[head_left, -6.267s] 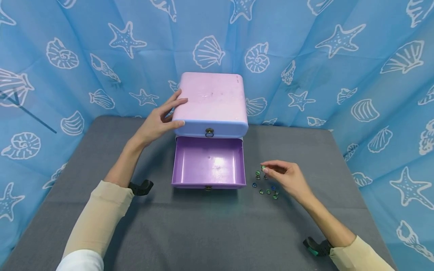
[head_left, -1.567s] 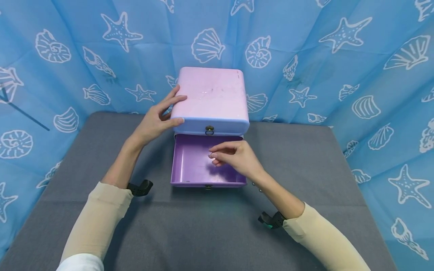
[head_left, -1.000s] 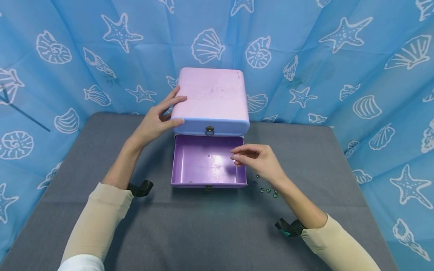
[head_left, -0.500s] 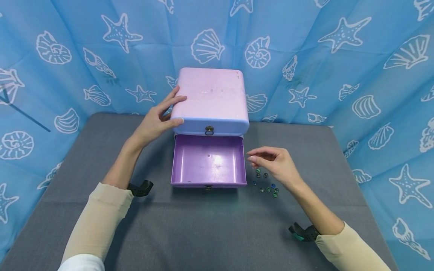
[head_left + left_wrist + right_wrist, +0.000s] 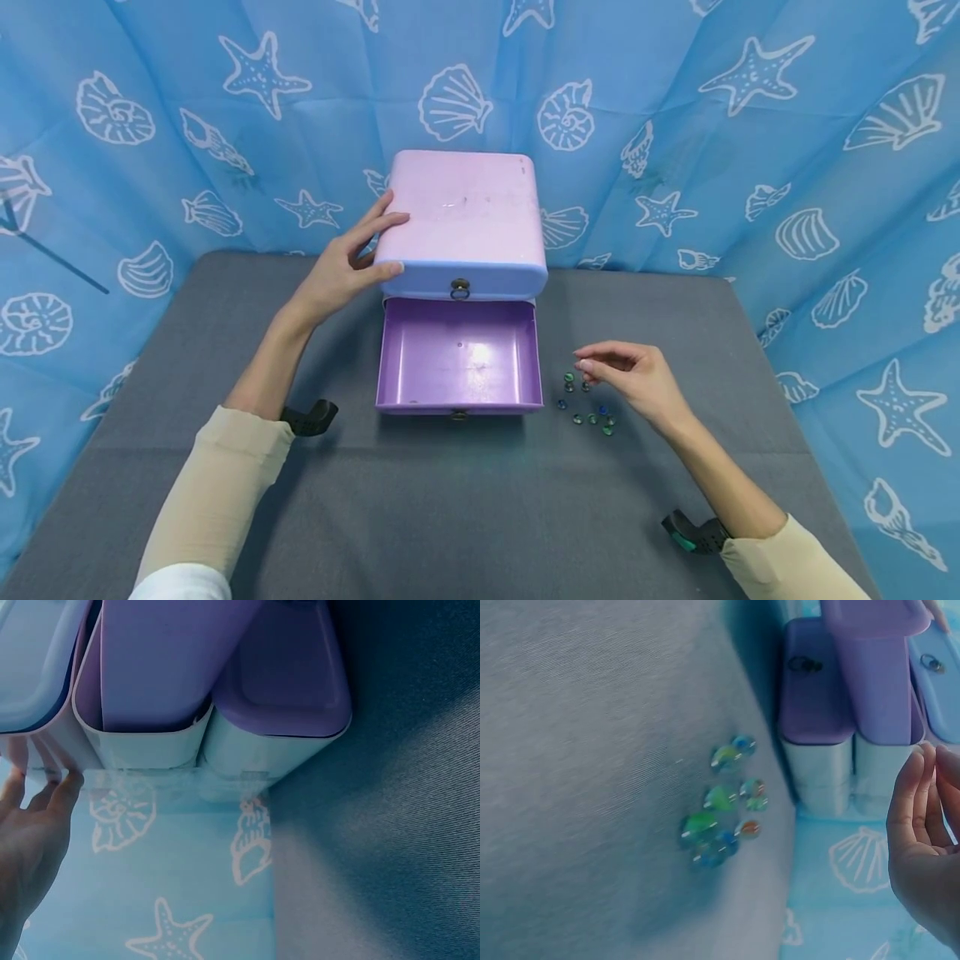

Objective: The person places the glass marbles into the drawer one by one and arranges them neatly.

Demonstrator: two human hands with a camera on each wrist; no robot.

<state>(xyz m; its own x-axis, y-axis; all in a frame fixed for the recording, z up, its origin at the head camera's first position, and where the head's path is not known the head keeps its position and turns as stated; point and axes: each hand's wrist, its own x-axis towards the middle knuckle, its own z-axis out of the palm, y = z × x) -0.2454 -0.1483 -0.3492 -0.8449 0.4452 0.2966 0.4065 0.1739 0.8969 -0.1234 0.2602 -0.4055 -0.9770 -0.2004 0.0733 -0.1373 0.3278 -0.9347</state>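
Observation:
A small plastic drawer cabinet (image 5: pixel 465 212) with a pink top stands at the back of the table. Its blue top drawer (image 5: pixel 427 279) is closed; the purple drawer (image 5: pixel 431 362) below is pulled out. My left hand (image 5: pixel 337 275) steadies the cabinet's upper left, thumb at the blue front, fingers on the top and side. Several glass marbles (image 5: pixel 569 377) lie right of the drawer. Just above them is my right hand (image 5: pixel 633 379), thumb and fingers loosely curved, with nothing visible between the tips. A tiny dark spot, perhaps a marble, shows at the drawer's front left.
A grey cloth (image 5: pixel 465 508) covers the table. Behind it hangs a blue curtain (image 5: pixel 322 142) with shells and starfish. In the right wrist view, a closed purple drawer (image 5: pixel 817 701) sits below the pulled-out one.
My right hand has moved right, from over the open drawer to above the marbles. The marble it pinched 6.3 s ago is no longer in its fingers. My left hand stays put.

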